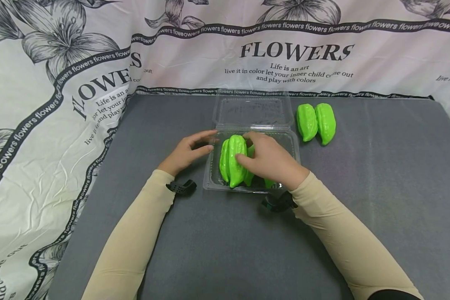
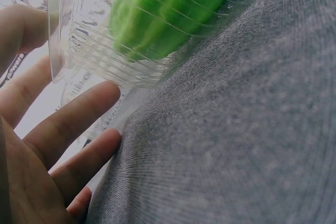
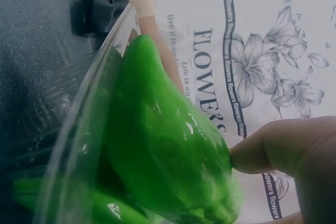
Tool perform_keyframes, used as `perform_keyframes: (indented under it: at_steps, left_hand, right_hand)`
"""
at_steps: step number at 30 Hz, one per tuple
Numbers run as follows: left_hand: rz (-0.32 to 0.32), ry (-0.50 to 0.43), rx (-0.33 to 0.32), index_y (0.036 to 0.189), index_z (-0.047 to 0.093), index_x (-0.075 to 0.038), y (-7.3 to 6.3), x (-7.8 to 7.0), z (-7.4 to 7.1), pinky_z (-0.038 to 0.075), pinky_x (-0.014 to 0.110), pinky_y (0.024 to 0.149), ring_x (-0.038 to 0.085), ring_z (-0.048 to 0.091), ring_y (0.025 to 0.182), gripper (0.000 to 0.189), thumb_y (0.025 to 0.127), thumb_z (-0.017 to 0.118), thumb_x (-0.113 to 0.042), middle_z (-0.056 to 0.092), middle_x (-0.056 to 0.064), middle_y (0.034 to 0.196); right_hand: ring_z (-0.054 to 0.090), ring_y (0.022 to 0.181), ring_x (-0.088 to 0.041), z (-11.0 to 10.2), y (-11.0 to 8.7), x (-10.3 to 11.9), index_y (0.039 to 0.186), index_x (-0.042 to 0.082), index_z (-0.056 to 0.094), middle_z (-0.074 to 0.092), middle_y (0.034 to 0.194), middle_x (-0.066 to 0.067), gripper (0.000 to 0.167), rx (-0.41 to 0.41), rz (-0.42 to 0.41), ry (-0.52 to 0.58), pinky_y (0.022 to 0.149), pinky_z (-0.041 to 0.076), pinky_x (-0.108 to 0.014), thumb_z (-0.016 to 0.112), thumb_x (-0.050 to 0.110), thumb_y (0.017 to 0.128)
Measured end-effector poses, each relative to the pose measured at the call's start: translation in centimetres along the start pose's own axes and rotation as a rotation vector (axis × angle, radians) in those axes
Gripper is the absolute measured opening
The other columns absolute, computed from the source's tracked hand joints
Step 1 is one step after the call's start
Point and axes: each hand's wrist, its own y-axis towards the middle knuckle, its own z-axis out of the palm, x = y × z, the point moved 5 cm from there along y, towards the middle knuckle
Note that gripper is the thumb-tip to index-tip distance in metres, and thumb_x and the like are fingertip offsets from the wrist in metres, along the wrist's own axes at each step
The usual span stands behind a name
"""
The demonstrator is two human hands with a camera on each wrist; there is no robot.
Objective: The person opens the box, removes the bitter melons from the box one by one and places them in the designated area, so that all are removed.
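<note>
A clear plastic clamshell box (image 1: 298,160) stands on the grey tabletop, its lid (image 1: 252,111) folded back. Bright green, ribbed peppers lie in it. My right hand (image 1: 273,160) reaches over the box and pinches a green pepper (image 1: 237,160), thumb on its side. That pepper (image 3: 168,135) tapers to a blunt tip in the right wrist view. Another pepper (image 1: 224,160) sits close on its left; others are partly hidden under my right hand. My left hand (image 1: 185,152) is at the box's left side, fingers loosely spread, fingertips right at the rim and holding nothing.
Two more green peppers, a left one (image 1: 307,122) and a right one (image 1: 325,123), lie side by side on the table (image 1: 225,246) right of the lid. A white flower-printed cloth (image 1: 195,62) with lettering hangs along the back and left of the table.
</note>
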Motion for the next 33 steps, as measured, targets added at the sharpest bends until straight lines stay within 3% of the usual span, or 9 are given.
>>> perform_keyframes:
  at_steps: [5,13,22,26,33]
  left_hand:
    - [0.004,0.011,0.000,0.159,0.050,-0.019,0.01,-0.06,-0.01,0.046,0.055,0.112,0.028,0.054,0.140,0.053,0.107,0.063,-0.022,0.061,0.011,0.148]
    - [0.005,0.017,-0.002,0.158,0.050,-0.020,-0.04,-0.16,-0.01,0.046,0.056,0.111,0.028,0.053,0.140,0.053,0.107,0.063,-0.022,0.061,0.011,0.148]
    - [0.009,0.011,-0.004,0.158,0.051,-0.019,-0.03,-0.14,-0.02,0.046,0.055,0.111,0.028,0.053,0.140,0.052,0.108,0.062,-0.021,0.062,0.011,0.148]
    - [0.006,0.005,-0.001,0.158,0.051,-0.019,0.01,-0.15,0.02,0.046,0.055,0.112,0.028,0.053,0.140,0.052,0.108,0.062,-0.020,0.061,0.012,0.148]
    - [0.005,-0.011,0.002,0.158,0.051,-0.019,0.00,-0.21,0.06,0.046,0.055,0.112,0.028,0.053,0.140,0.052,0.108,0.062,-0.020,0.061,0.011,0.148]
  right_hand:
    - [0.070,0.077,-0.020,0.06,-0.05,-0.11,0.148,-0.001,0.049,0.071,0.121,-0.015,0.062,0.005,0.023,0.076,0.070,0.057,-0.039,0.062,0.030,0.096]
    - [0.073,0.098,-0.022,0.19,-0.15,-0.33,0.147,0.000,0.047,0.073,0.111,-0.010,0.062,0.005,0.056,0.168,0.073,0.059,-0.038,0.063,0.026,0.093]
    - [0.070,0.102,-0.026,0.02,-0.11,-0.24,0.147,0.003,0.047,0.067,0.128,-0.014,0.061,-0.010,0.042,0.195,0.084,0.059,-0.044,0.066,0.027,0.095]
    - [0.069,0.107,-0.027,0.03,-0.05,-0.31,0.146,0.005,0.049,0.065,0.127,-0.012,0.058,0.009,0.028,0.216,0.088,0.058,-0.045,0.068,0.027,0.096]
    - [0.069,0.107,-0.027,-0.07,-0.06,-0.30,0.145,0.007,0.048,0.066,0.124,-0.012,0.057,0.014,0.030,0.240,0.084,0.059,-0.044,0.071,0.027,0.097]
